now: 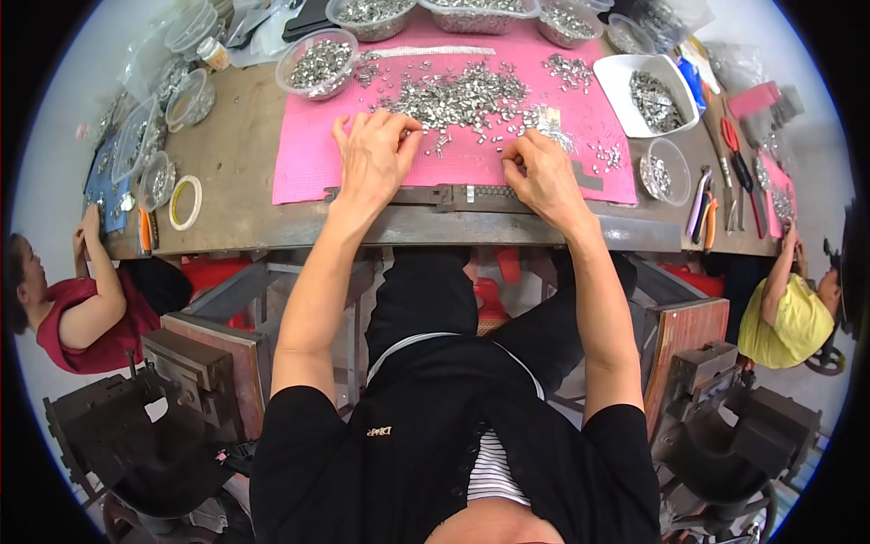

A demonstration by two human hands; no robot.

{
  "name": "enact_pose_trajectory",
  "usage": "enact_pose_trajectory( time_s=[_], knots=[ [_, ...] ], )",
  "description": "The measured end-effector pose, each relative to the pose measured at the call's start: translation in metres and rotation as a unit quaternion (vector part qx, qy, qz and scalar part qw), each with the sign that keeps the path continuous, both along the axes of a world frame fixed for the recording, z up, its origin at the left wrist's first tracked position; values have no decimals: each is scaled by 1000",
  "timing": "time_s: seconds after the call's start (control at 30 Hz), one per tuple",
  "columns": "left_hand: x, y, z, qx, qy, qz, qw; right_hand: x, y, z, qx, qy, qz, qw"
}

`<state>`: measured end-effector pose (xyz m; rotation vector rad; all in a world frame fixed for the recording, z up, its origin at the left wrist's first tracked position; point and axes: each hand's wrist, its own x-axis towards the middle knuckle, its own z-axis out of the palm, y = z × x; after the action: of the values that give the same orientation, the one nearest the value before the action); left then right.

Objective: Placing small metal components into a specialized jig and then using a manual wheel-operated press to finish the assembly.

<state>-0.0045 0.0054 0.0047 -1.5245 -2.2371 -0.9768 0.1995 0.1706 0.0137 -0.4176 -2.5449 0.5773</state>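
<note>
A pile of small silvery metal pieces point(467, 95) lies spread over a pink textured mat point(304, 145). At the pile's near left, my left hand point(376, 159) hovers low with thumb and forefinger bent together; whatever is between them is too small to see. My right hand point(544, 181) is on the pile's near right, its fingertips pinched, and their contents are hidden. Between my wrists, a dark metal bar fixture point(444, 197) runs along the mat's near edge. A row of tiny pieces sits along it, left of my right hand.
Clear tubs point(317, 63) of metal pieces line the far side. A white tray point(657, 95) holds more at right. Pliers point(710, 222) and red-handled cutters point(730, 136) lie beyond it. A tape roll point(186, 203) rests at left. Two people work at either side.
</note>
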Motion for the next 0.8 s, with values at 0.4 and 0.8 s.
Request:
enact_pose_trajectory(
  time_s=[0.4, 0.8],
  knots=[
    [-1, 7, -8, 0, 21, 11, 1000, 36, -29, 7, -68, 44, 28, 996],
    [47, 8, 8, 5, 4, -137, 991, 48, -30, -10, -130, 156, -76, 976]
  ],
)
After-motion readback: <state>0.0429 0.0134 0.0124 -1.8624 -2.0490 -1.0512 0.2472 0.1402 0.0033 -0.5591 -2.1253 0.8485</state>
